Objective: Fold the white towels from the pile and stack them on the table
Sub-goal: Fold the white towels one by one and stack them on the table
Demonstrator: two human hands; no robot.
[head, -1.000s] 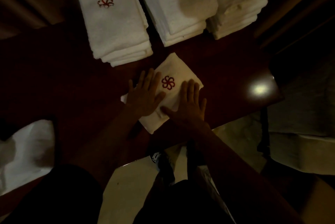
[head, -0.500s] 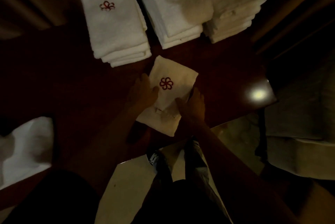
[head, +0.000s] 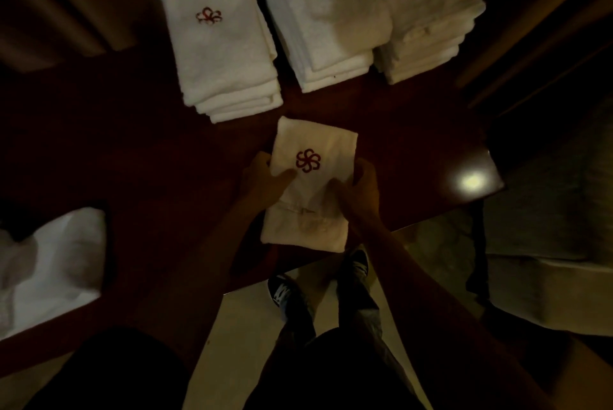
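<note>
Slippage is the main worry here: the folded towel [head: 315, 139] lies by the near edge of the table [head: 166, 161], emblem up, and its layers look loose where the near flap overlaps. The left hand [head: 265, 177] grasps its left side, thumb laid across the top beside the emblem. The right hand [head: 361, 187] curls round its right side. Both hold the cloth at about mid-length, so in a lift the unsupported near end could sag and the fold could fall open. A grip that pinches only the upper layers would cause the same thing.

Placement is the second risk. Three stacks stand along the far edge: the left stack [head: 219, 45], the middle stack [head: 325, 21] and the right stack [head: 428, 11]. The middle and right stacks touch or nearly touch, and the right one sits toward the far right corner. A towel set down off-centre could skew a stack or push its top layers over.

Nothing lies between the towel and the left stack, just beyond it. The unfolded pile [head: 49, 260] rests at the left end of the near edge, well apart from the hands. Light is dim, with a glare spot [head: 471, 182] near the near right corner, so edges are hard to judge.
</note>
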